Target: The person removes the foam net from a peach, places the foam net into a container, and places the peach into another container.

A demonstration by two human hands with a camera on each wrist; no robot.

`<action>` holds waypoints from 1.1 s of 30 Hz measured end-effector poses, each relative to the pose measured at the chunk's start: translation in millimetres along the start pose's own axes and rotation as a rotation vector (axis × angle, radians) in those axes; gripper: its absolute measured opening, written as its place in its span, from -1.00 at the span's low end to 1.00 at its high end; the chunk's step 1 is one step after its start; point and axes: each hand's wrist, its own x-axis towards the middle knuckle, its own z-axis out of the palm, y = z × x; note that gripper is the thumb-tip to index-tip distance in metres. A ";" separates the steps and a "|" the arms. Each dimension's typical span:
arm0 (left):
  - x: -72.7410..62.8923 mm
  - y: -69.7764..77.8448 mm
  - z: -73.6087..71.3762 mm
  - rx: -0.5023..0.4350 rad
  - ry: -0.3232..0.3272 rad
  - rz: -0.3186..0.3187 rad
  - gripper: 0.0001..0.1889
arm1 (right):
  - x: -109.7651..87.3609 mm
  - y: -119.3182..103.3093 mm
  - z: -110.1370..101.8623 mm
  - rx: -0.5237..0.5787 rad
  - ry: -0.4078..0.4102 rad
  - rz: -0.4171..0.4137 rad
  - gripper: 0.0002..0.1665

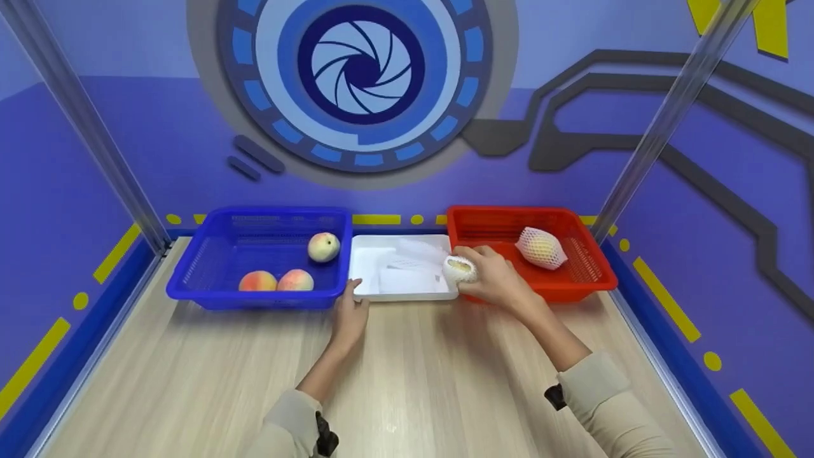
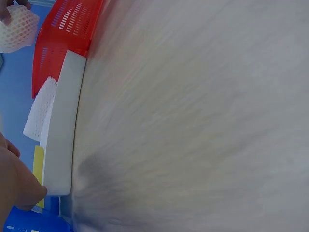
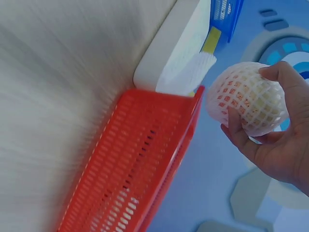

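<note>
My right hand [image 1: 496,277] grips a peach in a white foam net [image 3: 248,99], raised over the gap between the white tray and the red basket. Through the mesh, pale yellow and orange skin shows in the right wrist view. My left hand [image 1: 350,317] pinches the front left corner of the white tray [image 1: 404,296], thumb outside and fingers over the rim. Inside the tray lie flattened white foam nets [image 1: 413,280]. Another netted fruit [image 1: 540,248] sits in the red basket [image 1: 591,280].
Left of the tray stands a blue basket [image 1: 254,298] with a bare peach [image 1: 324,247] at its right and two more peaches [image 1: 296,280] along its front. All three containers line up against the back wall on a wooden table [image 1: 407,381]. Metal posts [image 1: 661,121] rise at both sides.
</note>
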 end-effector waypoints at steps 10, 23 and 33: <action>9.7 -3.9 4.5 0.145 -0.049 -0.069 -0.31 | 5.2 -23.5 37.5 0.022 -0.021 -0.081 -0.34; 28.8 -15.7 19.2 -0.003 0.036 -0.134 -0.35 | -3.1 -43.9 103.3 0.146 -0.175 -0.121 -0.33; 34.5 -26.9 25.8 -0.110 0.101 -0.106 -0.46 | -7.2 -48.3 125.2 0.143 -0.218 -0.151 -0.33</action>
